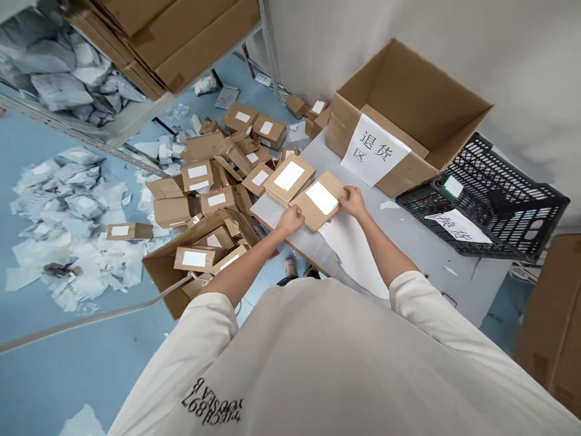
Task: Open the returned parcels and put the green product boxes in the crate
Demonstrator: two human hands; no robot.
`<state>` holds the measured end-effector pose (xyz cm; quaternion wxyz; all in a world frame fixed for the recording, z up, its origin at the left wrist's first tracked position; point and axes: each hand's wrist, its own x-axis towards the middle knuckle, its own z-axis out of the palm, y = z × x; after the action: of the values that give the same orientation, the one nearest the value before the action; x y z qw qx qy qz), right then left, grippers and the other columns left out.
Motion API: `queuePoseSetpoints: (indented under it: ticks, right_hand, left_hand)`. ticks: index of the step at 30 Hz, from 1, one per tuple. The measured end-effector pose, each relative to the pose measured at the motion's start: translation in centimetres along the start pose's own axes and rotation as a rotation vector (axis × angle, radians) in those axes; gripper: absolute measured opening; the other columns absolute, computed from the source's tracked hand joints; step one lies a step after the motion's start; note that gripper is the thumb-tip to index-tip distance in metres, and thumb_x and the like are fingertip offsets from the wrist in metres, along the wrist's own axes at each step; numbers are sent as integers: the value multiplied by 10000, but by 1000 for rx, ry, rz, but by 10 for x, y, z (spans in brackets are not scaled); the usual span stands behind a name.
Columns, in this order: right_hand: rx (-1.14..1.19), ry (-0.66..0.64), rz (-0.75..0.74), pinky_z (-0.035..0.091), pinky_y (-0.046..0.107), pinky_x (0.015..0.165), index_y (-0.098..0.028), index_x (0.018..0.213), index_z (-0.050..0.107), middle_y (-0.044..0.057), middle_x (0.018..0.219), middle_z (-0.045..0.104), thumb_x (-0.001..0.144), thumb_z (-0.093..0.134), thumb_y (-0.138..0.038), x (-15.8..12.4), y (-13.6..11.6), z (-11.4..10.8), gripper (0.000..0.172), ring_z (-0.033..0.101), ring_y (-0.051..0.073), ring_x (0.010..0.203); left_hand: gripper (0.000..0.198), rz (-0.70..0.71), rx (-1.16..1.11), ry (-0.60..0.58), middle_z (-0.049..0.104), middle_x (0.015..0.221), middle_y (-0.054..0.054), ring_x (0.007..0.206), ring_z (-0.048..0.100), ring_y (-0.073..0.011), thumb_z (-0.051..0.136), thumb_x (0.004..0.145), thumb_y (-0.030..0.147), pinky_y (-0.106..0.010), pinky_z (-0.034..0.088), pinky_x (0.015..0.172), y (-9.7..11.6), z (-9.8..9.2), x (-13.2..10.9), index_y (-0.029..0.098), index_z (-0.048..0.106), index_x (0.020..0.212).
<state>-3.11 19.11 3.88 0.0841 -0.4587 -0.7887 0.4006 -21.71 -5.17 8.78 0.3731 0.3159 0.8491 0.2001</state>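
Observation:
A flat brown cardboard box [334, 183] with a white label lies between my two hands over the grey table. My right hand [353, 201] grips its right edge, thumb and fingers closed. At its near left edge is my left hand [294, 219], fingers curled in and closed against the box; the fingertips are partly hidden. Just beyond, touching or almost touching it, sits another labelled cardboard box [275, 183] on the table corner. White paper [356, 257] hangs or lies beneath the held box, toward my body.
A large open carton [408, 79] with a handwritten sheet [376, 150] and a black plastic crate [512, 200] stand on the table [417, 233]. Labelled boxes heap on the floor and in a carton [163, 266] at left. White parcels [77, 212] cover the blue floor; a shelf [136, 124] stands behind.

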Motion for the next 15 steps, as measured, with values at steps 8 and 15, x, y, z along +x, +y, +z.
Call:
queuePoseSetpoints:
  ticks: [8,15]
  right_hand:
    - [-77,128,175,523,543,1309,-143,1364,750,218,1388,659,889,701,-353,-77,19,-21,522,608,407,1438]
    - [1,367,366,560,549,1260,-165,1279,767,192,1275,711,843,669,-349,-184,55,-38,483,646,382,1320]
  left_hand:
    - [191,127,-1,-57,836,1169,-91,1168,776,-304,707,927,151,-390,582,1039,15,4,-4,256,646,1073]
    - [216,338,84,-204,838,1269,-94,1254,763,-309,697,924,139,-387,575,1072,50,34,-5,261,659,1098]
